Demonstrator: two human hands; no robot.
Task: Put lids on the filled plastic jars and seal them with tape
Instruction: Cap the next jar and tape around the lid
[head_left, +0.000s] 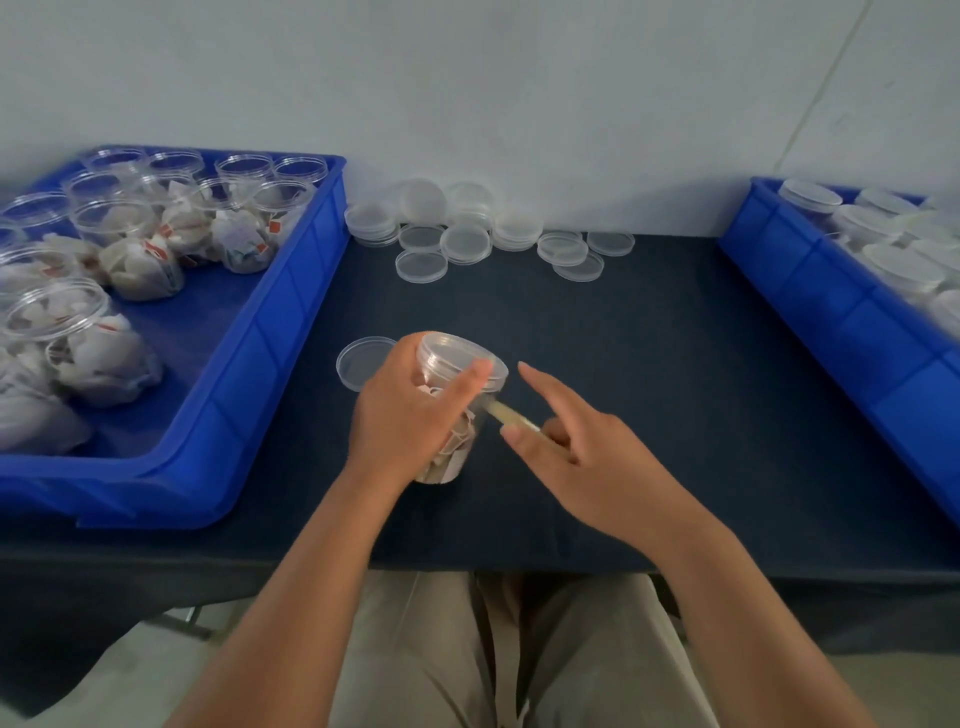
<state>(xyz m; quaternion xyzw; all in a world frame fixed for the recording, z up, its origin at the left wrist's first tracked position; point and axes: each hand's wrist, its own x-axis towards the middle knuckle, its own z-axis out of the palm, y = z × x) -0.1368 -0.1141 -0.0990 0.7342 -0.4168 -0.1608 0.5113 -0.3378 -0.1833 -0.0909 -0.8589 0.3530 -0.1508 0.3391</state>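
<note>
Head view, left to right: a blue tray (291, 332) of open filled jars (130, 249) sits on the dark counter (649, 364). A loose lid (363, 362) lies just beside the left hand (410, 415), which grips a lidded, tilted jar (457, 395). The right hand (576, 447), fingers partly spread, pinches a strip of tape (511, 415) reaching to the jar's side. Spare lids (467, 228) lie by the wall; another blue tray (831, 291) holds lidded jars (883, 228).

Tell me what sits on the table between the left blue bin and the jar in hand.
In the head view, one loose clear lid lies on the dark table between the left blue bin and the jar, partly behind the left hand.
</note>
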